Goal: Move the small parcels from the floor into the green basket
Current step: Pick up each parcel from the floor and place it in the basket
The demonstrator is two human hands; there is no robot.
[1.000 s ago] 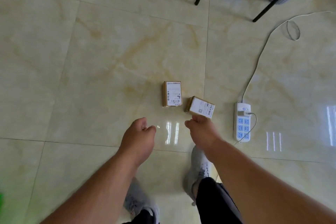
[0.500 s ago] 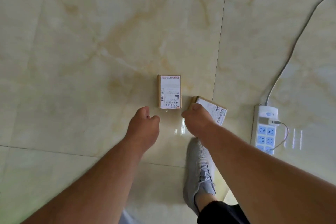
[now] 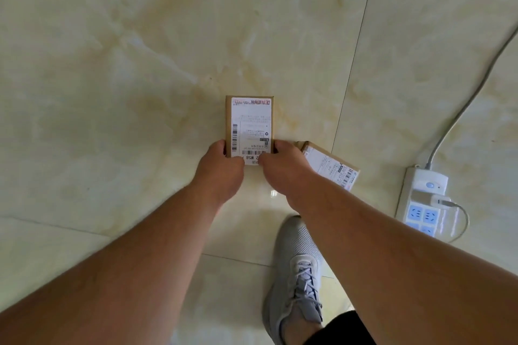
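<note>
Two small brown cardboard parcels with white shipping labels lie on the pale marble floor. The upright parcel [image 3: 250, 124] sits mid-frame. My left hand [image 3: 221, 169] grips its near left corner and my right hand [image 3: 283, 166] grips its near right corner, fingers curled around the edges. The second parcel [image 3: 329, 165] lies tilted just right of my right hand, partly hidden by my wrist. The green basket is out of view.
A white power strip [image 3: 424, 200] with blue sockets, a plugged-in charger and a grey cable [image 3: 465, 103] lies on the floor at the right. My grey sneaker [image 3: 297, 269] stands below my right arm. Tile seams cross the floor.
Both hands have reached forward and closed on the upright parcel. My right hand has left the tilted parcel. The camera has dropped closer to the floor.
</note>
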